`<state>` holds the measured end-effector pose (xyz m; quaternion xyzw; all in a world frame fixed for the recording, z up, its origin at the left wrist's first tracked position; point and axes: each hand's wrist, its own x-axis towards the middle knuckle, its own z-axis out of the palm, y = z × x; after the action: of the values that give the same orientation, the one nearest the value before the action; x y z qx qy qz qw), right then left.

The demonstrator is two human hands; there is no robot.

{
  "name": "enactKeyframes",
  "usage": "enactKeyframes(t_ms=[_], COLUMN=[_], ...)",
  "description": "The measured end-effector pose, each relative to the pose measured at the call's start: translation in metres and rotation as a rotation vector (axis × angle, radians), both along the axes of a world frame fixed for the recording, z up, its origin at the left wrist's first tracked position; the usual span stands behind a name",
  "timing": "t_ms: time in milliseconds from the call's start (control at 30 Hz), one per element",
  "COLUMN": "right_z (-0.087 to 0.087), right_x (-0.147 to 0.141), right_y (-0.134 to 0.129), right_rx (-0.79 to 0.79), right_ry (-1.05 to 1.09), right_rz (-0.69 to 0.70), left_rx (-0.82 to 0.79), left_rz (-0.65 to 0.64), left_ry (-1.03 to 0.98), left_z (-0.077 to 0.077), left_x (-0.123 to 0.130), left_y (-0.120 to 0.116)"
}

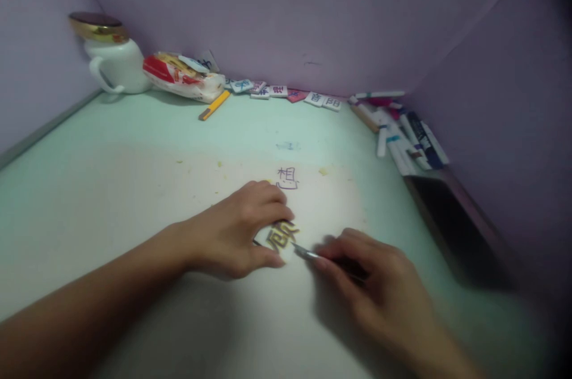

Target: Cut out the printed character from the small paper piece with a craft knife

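Observation:
My left hand grips a small white tile between thumb and fingers, near the middle of the table. A yellowish character with dark outlines stands on the tile's face. In my right hand is a craft knife, pinched by its silvery front end. Its tip points left and lies at the right edge of the character; I cannot tell whether it touches. The rest of the knife is mostly hidden by my fingers. Just beyond my left fingers, a purple character is drawn on the white surface.
A white mug with a gold-rimmed lid, a red-and-white packet and a yellow cutter stand back left. Several character tiles line the back wall. Markers and a dark phone-like slab lie right. Yellow scraps are scattered.

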<state>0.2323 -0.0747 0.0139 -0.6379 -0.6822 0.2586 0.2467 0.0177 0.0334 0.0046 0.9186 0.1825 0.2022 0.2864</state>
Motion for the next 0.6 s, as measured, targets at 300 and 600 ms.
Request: enactKeyframes(t_ms=[300, 600], right_z=[0.005, 0.002], right_x=[0.003, 0.006], right_y=[0.004, 0.005], right_rx=[-0.043, -0.088], right_ry=[-0.043, 0.014], right_rz=[0.107, 0.079], left_rx=[-0.009, -0.023], left_rz=[-0.008, -0.019], left_ry=[0.001, 0.012], left_z=[0.0, 0.001], left_x=[0.0, -0.001], left_y=[0.001, 0.001])
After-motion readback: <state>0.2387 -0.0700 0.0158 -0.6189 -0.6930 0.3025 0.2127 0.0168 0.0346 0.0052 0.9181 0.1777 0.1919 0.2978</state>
